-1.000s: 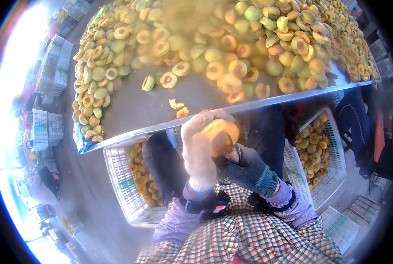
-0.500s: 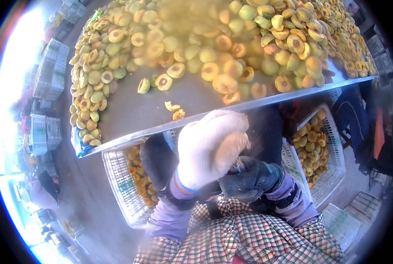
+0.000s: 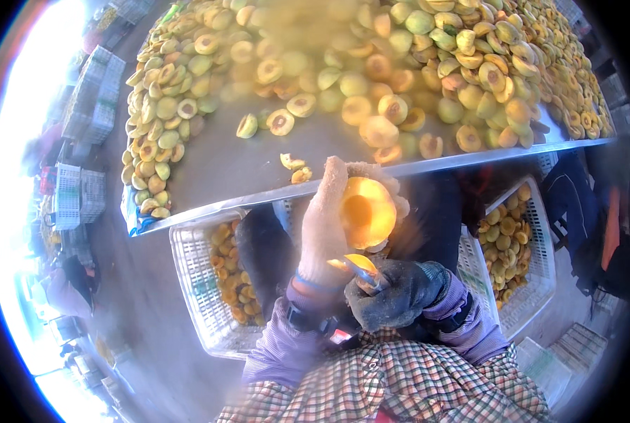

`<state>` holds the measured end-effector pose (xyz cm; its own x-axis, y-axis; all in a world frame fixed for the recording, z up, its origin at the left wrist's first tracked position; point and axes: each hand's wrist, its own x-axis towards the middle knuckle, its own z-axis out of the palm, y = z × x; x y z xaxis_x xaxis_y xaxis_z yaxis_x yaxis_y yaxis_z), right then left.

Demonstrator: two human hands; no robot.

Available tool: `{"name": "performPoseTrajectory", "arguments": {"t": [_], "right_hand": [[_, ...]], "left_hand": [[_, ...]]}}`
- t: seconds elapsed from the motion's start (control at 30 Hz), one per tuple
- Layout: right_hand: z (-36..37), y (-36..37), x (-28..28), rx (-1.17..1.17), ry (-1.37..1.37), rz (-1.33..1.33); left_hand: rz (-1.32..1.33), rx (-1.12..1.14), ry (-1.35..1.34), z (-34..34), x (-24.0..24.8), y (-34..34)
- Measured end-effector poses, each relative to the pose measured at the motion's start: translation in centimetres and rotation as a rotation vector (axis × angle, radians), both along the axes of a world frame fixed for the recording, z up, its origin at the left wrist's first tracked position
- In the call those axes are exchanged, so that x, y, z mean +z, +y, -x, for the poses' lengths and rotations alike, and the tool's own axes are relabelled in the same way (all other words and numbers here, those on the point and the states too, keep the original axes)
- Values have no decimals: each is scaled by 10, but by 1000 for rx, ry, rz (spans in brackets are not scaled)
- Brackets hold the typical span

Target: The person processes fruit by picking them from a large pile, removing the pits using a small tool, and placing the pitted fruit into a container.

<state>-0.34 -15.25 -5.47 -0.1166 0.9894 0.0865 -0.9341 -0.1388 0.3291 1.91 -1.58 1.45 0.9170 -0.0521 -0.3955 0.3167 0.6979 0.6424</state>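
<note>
My left hand (image 3: pixel 322 229), in a white glove, is closed around a peach half (image 3: pixel 377 210). Its orange cut face with a smooth hollow is turned up towards me. Just below it, my right hand (image 3: pixel 398 295) in a dark, worn glove grips a small knife (image 3: pixel 364 271) with a short metal blade. A slice of orange flesh (image 3: pixel 358 261) lies against that blade, under the fruit. Both hands are in front of the metal table's edge (image 3: pixel 258 199). Two small fruit scraps (image 3: pixel 296 169) lie on the table near that edge.
Piled fruit halves (image 3: pixel 167 106) cover much of the table. White crates of fruit stand below, one on the left (image 3: pixel 195 310) and one on the right (image 3: pixel 538 264). Stacked crates (image 3: pixel 93 95) are at far left. A person in dark clothes (image 3: pixel 576 197) is at right.
My left hand has turned over, bringing the fruit's cut face into view. The knife blade and the orange slice now show below it. The whole view has shifted slightly.
</note>
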Motion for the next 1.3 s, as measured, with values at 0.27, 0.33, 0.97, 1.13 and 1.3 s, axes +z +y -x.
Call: {"name": "performPoseTrajectory", "arguments": {"t": [0.27, 0.33, 0.97, 1.13, 1.3], "right_hand": [[-4, -40, -56, -212, -460, 427], [-10, -55, -54, -131, -870, 735], [-13, -109, -68, -257, -935, 860], [-12, -110, -71, -323, -966, 827], [-17, -100, -65, -243, -989, 885]], "left_hand": [[-1534, 269, -175, 13, -76, 157], [-2286, 42, -389, 12, -76, 177], [-2114, -752, -1086, -175, -145, -80], [-2235, -867, -827, -163, -125, 0], [-2051, -605, -535, -136, -119, 80]]}}
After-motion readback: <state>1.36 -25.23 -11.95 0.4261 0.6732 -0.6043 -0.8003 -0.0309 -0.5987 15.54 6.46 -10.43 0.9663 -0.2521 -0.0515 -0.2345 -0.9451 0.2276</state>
